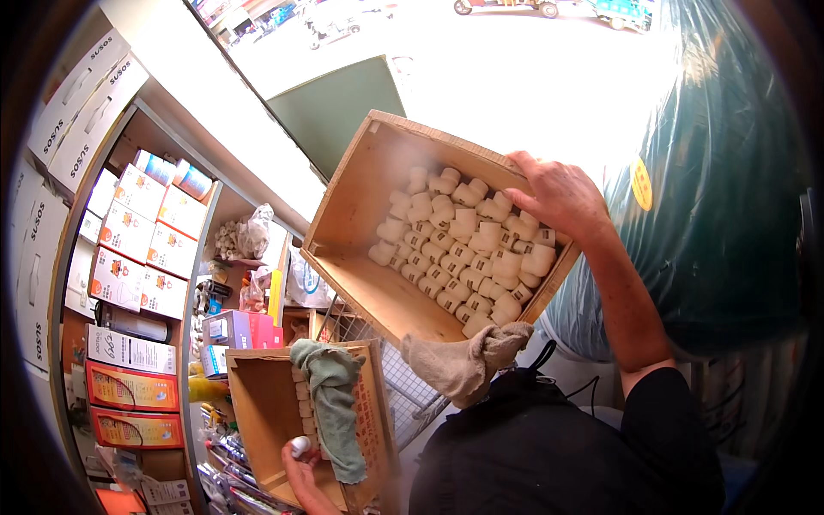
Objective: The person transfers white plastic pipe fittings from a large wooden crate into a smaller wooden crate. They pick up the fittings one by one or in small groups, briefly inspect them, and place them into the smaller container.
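My right hand (pixel 560 196) grips the far right rim of a large wooden box (pixel 347 212), thumb over the inside edge. Many white plastic pipe fittings (pixel 450 257) fill its right part, elbows lying loose over a lower layer set in rows. My left hand (pixel 301 468) holds a single white pipe fitting (pixel 300 445) inside a smaller wooden box (pixel 264 386). Along that box's right inner wall stands a column of similar fittings (pixel 305 405). A green cloth (pixel 331 405) drapes over its edge, partly hiding them. A beige cloth (pixel 463 364) lies at the large box's near edge.
Shelving on the left holds cartons (pixel 129 232) and packaged goods (pixel 132 386). A wire rack (pixel 412 380) shows between the boxes. Right of my arm stands a large plastic-wrapped green bundle (pixel 721 225). Behind the large box is a green panel (pixel 341 103); beyond it, a bright street with vehicles.
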